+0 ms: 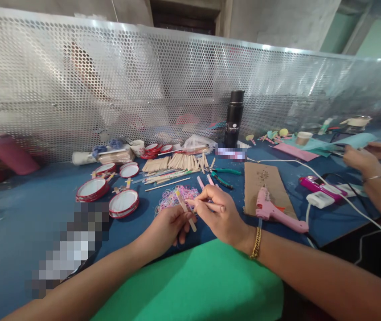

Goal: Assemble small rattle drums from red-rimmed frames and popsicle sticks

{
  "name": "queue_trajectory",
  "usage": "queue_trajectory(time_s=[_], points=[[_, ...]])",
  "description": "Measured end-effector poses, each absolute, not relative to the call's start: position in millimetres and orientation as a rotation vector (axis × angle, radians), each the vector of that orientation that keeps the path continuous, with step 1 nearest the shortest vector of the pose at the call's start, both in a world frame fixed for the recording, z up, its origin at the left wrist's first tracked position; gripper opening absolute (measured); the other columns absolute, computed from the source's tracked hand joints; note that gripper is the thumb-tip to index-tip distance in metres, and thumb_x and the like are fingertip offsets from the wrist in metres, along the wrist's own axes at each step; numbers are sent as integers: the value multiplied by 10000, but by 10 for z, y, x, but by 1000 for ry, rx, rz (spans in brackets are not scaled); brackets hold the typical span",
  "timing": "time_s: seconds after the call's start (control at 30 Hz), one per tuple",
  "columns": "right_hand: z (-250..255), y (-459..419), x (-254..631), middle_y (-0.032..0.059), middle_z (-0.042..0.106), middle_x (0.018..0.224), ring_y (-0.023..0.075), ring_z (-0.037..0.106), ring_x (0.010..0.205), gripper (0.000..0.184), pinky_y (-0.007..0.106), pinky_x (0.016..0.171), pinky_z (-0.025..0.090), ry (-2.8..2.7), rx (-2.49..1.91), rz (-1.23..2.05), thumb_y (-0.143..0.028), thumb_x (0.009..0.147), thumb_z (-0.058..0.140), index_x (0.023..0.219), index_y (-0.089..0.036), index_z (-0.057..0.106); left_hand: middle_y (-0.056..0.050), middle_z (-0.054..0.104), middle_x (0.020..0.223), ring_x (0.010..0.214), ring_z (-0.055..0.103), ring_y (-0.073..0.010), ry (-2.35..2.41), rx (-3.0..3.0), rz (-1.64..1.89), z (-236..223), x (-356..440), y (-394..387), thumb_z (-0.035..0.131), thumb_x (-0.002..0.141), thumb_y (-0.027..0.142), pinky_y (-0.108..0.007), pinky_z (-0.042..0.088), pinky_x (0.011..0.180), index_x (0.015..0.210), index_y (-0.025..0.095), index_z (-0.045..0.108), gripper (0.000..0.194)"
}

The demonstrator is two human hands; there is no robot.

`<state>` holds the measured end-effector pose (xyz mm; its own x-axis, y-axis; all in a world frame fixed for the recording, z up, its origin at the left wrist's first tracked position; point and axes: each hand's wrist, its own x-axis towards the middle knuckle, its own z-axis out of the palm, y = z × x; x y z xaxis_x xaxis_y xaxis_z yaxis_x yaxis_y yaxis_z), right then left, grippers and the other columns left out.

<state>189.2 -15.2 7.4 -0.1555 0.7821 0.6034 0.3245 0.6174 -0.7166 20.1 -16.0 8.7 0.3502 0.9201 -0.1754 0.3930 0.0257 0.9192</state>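
Note:
My left hand (pixel 172 225) pinches a wooden craft stick (pixel 192 220) with a yellow patch at its upper end. In my right hand (pixel 222 216) is a slim pink marker pen (pixel 215 207), held in a writing grip with its tip close to the stick. I cannot tell whether the tip touches the wood. Just behind both hands lies a heap of small multicoloured elastic bands (pixel 173 196). Two more pink pens (pixel 210 179) rest beyond my right fingers. Below my forearms spreads a green sheet (pixel 190 281).
Craft sticks (pixel 185 161), pliers (pixel 223 178) and red-rimmed round lids (pixel 123 203) lie ahead. A pink glue gun (pixel 272 211) rests on cardboard (pixel 250 178), near a corded power strip (pixel 324 187). A black flask (pixel 234 120) stands behind. Another person's hands (pixel 360 160) work at right.

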Motion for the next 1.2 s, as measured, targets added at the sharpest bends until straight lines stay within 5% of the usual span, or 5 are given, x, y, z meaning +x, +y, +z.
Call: queue_trajectory(time_s=[1.2], points=[[79,-165,1889,16,652,735,161,602,724,135,283,683,457,-1741,-890,574,-224,880,536,753,-201,575,78,464,499,351,409,-62,1186,1584,620,62,188,-153,494,842,501,-164,291,322,766,192,538,321]])
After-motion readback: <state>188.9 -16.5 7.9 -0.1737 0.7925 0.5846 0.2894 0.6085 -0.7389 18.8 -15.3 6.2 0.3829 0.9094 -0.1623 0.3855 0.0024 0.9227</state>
